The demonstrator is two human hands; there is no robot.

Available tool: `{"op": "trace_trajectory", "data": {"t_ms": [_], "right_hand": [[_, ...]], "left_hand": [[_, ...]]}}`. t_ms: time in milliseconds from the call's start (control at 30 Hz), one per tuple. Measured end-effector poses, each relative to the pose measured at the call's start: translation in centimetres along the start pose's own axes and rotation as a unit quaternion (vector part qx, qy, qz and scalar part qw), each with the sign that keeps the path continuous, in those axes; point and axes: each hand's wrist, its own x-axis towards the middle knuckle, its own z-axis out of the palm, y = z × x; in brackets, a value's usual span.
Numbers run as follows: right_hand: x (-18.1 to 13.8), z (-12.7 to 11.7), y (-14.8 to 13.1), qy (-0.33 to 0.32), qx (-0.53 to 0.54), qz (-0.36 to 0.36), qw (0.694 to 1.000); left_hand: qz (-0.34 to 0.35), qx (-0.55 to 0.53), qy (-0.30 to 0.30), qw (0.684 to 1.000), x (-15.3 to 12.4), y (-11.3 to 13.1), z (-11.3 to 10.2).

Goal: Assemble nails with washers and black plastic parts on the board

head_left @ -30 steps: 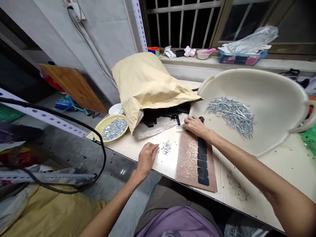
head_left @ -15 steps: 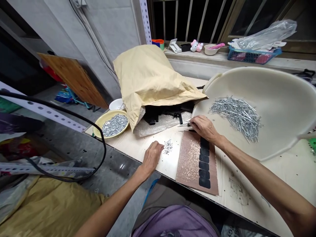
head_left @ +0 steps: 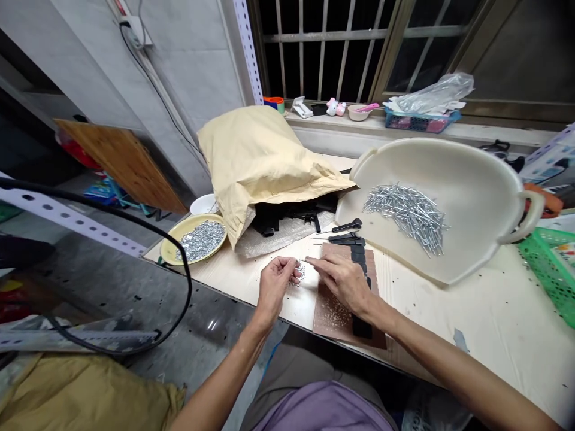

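My left hand (head_left: pixel 275 286) pinches thumb and forefinger together, close over a small heap of tiny silvery metal pieces (head_left: pixel 297 276) on the table. What it holds is too small to name. My right hand (head_left: pixel 344 280) is closed above a brown board (head_left: pixel 330 317), its fingertips pointing at the left ones. A thin tip seems to show there, but the held thing is mostly hidden. Black flat pieces (head_left: pixel 362 328) lie in a row on the board, partly covered by my right hand. Beyond it lie black-handled pieces with thin metal shafts (head_left: pixel 347 227).
A large whitish scoop-shaped bin (head_left: pixel 471 263) holds many metal pins (head_left: pixel 406 215). An open tan sack (head_left: pixel 269 155) with black parts stands behind my hands. A yellow bowl (head_left: pixel 168 254) of small metal pieces is at left, a green basket (head_left: pixel 545 275) at right. A black cable (head_left: pixel 190 287) loops at left.
My right hand has come back from the black-handled pieces toward my left hand, uncovering them. My left hand has lifted slightly from beside the small heap. The view has shifted.
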Motion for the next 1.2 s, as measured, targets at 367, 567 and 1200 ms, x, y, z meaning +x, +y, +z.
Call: {"op": "trace_trajectory", "data": {"t_ms": [367, 567, 1200], "right_hand": [[-1.0, -0.7, -0.5, 0.012, -0.034, 0.029, 0.999], [-1.7, -0.3, -0.5, 0.033, -0.005, 0.034, 0.999], [-3.9, -0.2, 0.2, 0.093, -0.151, 0.047, 0.983]], "left_hand": [[0.029, -0.028, -0.011, 0.999, -1.0, 0.9, 1.5], [0.008, -0.054, -0.063, 0.997, -0.9, 1.0, 1.0], [-0.05, 0.045, -0.175, 0.982, 0.1, 0.4, 2.2]]}}
